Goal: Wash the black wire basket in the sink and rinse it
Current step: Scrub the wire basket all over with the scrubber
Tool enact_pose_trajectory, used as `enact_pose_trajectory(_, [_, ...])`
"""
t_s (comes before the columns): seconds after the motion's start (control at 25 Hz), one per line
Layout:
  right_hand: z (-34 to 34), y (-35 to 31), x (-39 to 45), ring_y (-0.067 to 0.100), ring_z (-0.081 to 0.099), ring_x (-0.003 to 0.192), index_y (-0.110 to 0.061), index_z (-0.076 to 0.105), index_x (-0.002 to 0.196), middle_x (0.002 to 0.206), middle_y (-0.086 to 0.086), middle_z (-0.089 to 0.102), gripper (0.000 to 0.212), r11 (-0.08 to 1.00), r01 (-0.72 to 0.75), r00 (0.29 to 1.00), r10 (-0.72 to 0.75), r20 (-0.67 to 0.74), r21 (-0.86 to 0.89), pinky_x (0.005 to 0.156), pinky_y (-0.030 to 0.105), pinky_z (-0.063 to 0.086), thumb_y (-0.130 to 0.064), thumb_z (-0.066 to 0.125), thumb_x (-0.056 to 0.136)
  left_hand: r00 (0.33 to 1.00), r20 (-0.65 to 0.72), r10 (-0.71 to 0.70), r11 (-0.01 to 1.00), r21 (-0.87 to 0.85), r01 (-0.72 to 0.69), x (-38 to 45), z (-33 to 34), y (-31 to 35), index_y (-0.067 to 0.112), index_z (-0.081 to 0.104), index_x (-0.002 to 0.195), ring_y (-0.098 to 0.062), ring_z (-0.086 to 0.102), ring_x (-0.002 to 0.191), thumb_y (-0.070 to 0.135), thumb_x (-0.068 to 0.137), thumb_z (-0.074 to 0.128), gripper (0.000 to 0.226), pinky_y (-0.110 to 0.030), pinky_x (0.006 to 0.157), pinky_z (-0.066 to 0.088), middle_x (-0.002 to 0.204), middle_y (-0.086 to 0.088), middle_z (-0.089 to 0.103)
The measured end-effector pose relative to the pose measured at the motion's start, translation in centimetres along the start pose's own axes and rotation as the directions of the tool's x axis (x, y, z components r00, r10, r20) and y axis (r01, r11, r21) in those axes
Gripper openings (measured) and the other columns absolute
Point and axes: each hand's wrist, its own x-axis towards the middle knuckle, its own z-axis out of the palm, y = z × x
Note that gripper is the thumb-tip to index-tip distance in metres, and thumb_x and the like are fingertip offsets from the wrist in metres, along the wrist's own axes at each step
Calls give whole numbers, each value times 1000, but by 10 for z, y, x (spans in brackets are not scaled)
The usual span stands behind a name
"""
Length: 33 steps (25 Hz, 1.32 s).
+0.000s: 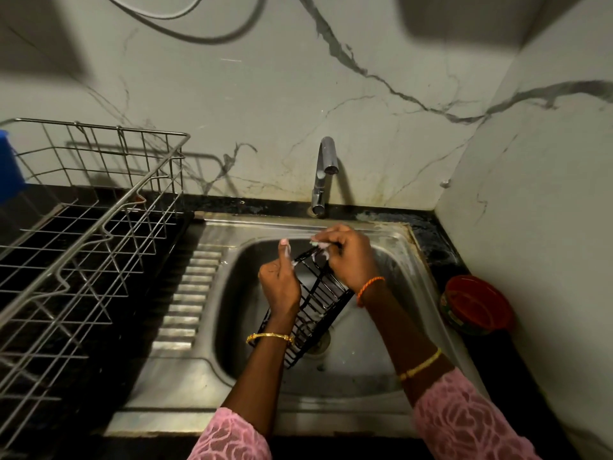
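The black wire basket (320, 302) hangs tilted over the steel sink (232, 370), its far end raised toward the tap. My left hand (278, 283) grips the basket's left rim, thumb pointing up. My right hand (348, 257) curls round the far top edge, where a little white foam shows at the fingertips. No water runs from the chrome tap (323, 174) behind the hands. The basket's lower end sits above the drain (320, 345).
A large steel wire dish rack (86, 234) fills the black counter to the left. A round red-lidded tub (476, 305) stands on the counter right of the sink. Marble walls close in behind and on the right. A blue object (8, 167) shows at the far left edge.
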Motion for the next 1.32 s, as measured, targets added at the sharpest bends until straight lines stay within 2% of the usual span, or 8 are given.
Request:
enact_pose_trajectory(0.12, [-12,25,26,24,62,95,0,71,95,99,14,68,28,988,-152,982,149,-113,-22,84,7,45,14,52,81,999,0,45,998,-46,-45,-1,0,1,22,27,43,-1,18,33,21,96,52,59,-16,38,14,32,11,24])
enact_pose_trajectory(0.2, [-13,25,25,21,62,95,-1,71,95,99,13,69,28,983,-179,978,172,-116,-46,86,10,45,14,52,81,998,3,58,997,-48,-58,-1,3,-2,22,27,43,-2,20,33,22,96,52,59,-17,38,15,32,10,26])
enact_pose_trajectory(0.44, [1,0,-12,14,50,105,-5,68,105,109,5,61,43,978,73,995,-57,85,-194,96,15,38,20,49,76,998,0,59,996,-66,-59,0,0,-14,19,30,44,-1,20,35,20,96,54,57,-18,39,17,38,13,27])
enact_pose_trajectory(0.64, [-25,25,29,23,63,96,0,71,95,101,15,70,34,950,-304,950,296,-99,-69,93,17,42,17,47,78,997,20,74,994,-88,-72,-1,-5,-16,19,29,46,-2,19,38,17,95,55,55,-21,41,17,45,3,26])
enact_pose_trajectory(0.76, [-26,23,28,15,61,92,-1,70,98,103,12,70,26,928,-373,920,368,-137,-10,77,6,37,10,52,83,997,19,78,992,-102,-76,0,-2,-16,19,30,46,-1,20,38,15,95,54,55,-20,41,18,42,12,27])
enact_pose_trajectory(1.04, [-21,20,-20,29,59,105,3,64,109,112,18,63,31,954,-197,977,171,-130,-226,92,21,43,11,46,86,993,-18,115,988,-103,-116,1,-3,-20,20,29,45,-1,19,36,12,96,51,56,-16,40,15,36,10,27])
enact_pose_trajectory(1.2, [-9,17,-49,30,60,94,4,66,100,100,21,64,28,958,-71,970,2,-243,-277,83,36,53,11,43,86,990,-5,143,985,-95,-143,1,-1,-21,20,30,45,-1,19,36,12,97,51,56,-16,40,14,36,10,28])
enact_pose_trajectory(1.32, [11,0,-67,27,56,94,-1,69,97,95,15,64,40,953,34,975,-97,-199,-300,79,27,51,7,35,79,991,4,132,989,-62,-131,1,-2,-23,20,34,45,-2,21,36,14,97,51,55,-20,40,16,35,11,30])
